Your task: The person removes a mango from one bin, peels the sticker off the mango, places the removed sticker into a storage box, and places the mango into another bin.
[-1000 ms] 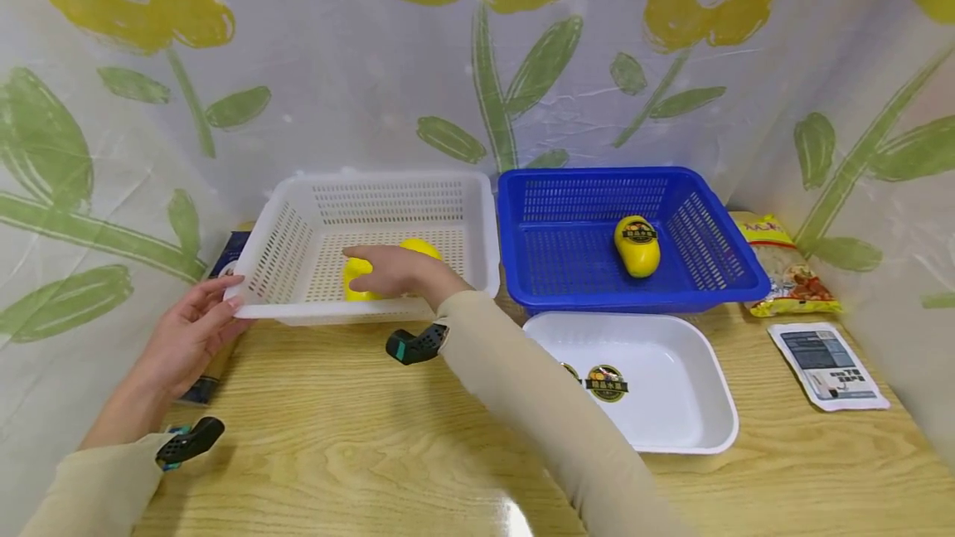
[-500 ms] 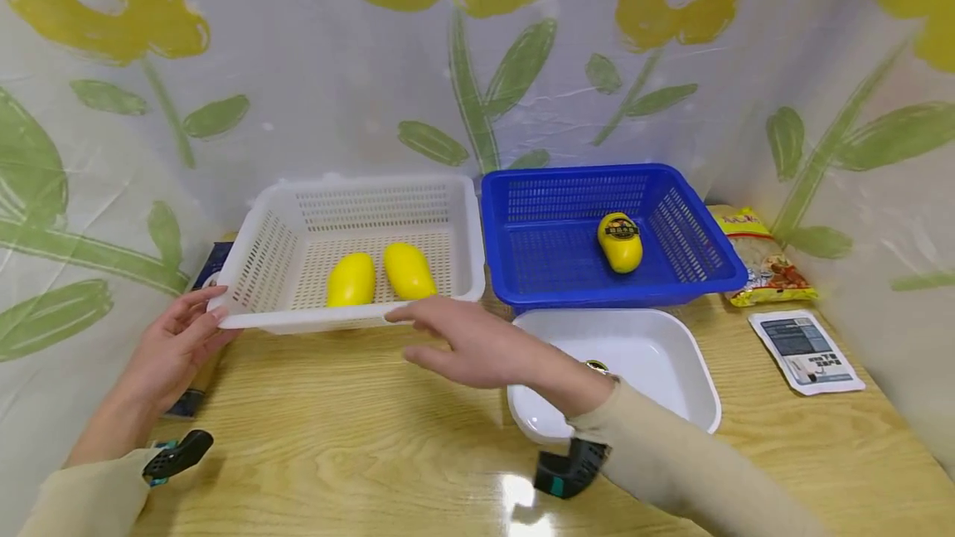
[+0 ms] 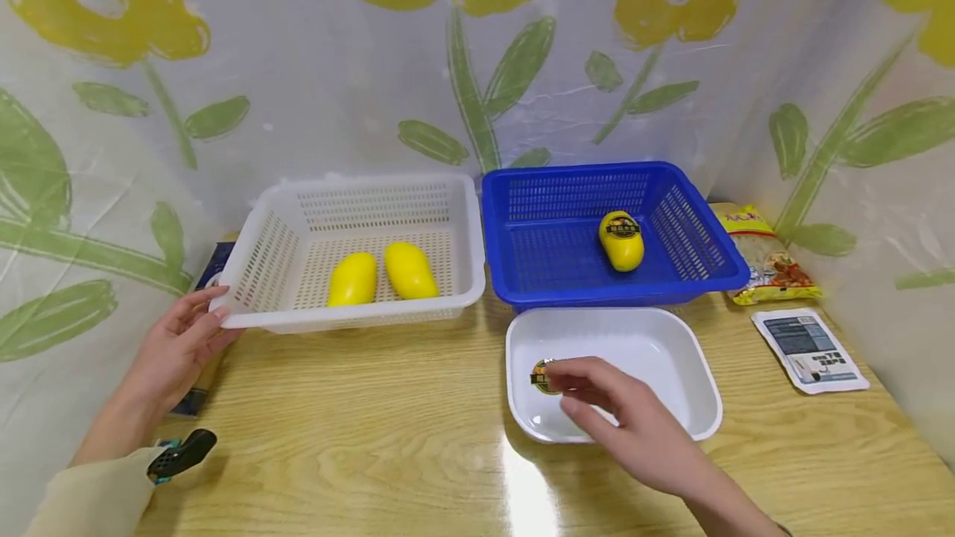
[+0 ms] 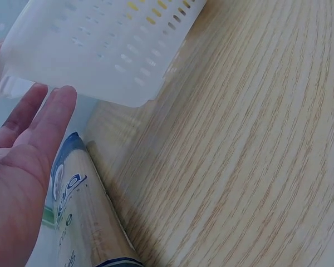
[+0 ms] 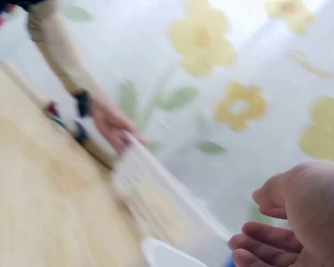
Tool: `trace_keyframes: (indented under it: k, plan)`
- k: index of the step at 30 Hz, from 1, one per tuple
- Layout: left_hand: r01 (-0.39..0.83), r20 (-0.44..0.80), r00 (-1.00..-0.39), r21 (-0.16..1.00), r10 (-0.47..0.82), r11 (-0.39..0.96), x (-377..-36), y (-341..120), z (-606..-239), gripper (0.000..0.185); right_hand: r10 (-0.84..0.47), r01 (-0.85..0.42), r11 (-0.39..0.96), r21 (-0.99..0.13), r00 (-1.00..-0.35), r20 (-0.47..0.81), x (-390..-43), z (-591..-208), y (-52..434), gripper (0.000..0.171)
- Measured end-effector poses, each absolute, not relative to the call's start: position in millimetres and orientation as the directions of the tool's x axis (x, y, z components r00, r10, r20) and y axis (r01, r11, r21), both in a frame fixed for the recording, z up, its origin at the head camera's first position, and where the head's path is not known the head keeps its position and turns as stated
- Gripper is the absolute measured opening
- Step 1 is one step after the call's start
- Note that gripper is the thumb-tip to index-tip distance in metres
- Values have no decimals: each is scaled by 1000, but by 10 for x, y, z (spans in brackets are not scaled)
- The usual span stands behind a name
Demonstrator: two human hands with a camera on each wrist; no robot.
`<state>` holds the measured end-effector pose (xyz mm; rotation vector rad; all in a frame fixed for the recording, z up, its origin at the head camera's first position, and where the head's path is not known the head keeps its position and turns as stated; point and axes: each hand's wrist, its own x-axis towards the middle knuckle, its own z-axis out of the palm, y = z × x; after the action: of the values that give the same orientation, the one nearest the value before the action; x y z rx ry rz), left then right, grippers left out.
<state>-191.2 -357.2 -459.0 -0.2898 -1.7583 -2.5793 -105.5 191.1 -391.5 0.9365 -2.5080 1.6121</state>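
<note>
Two hands work over a pale wooden table (image 3: 358, 437) set against a curtain printed with yellow flowers. The left hand (image 3: 175, 346), at about nine o'clock, has straight, relaxed fingers resting against the near left corner of a white slotted basket (image 3: 246, 272), gripping nothing. Inside that basket lie two yellow mangoes (image 3: 380, 274), side by side and nearly touching. The right hand (image 3: 622, 417), at about five o'clock, hovers over a shallow white tray (image 3: 701, 388), fingers loosely bent; its fingertips are at a round dark sticker (image 3: 542, 376) on the tray's left floor, though whether they touch or pinch it is hard to tell. Directly beyond the tray, at one o'clock, a blue slotted basket (image 3: 552, 247) holds one yellow mango with a sticker (image 3: 621, 240). At three o'clock lie a snack packet (image 3: 761, 259) and a flat white pouch (image 3: 809, 349).
</note>
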Motion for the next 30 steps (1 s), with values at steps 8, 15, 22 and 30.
trace_keyframes:
  k: [8, 15, 22, 30]
  plan:
    - [115, 169, -980, 912, 107, -394, -1904, -3580, -4615, 39, -34, -277, 89, -957, -961, 275, -1250, -3882, 2595, 27]
    - [123, 180, -978, 908, 108, -400, -1876, -3606, -4629, 39, 160, -197, -296, -934, -975, 155, -1516, -3873, 3158, 27]
    - [119, 177, -978, 912, 114, -392, -1902, -3603, -4628, 39, 249, -88, -188, -978, -968, 39, -1729, -3936, 3508, 33]
    - [125, 189, -974, 907, 124, -402, -1924, -3590, -4619, 39, 267, 52, 152, -987, -964, -10, -1934, -4084, 3714, 62]
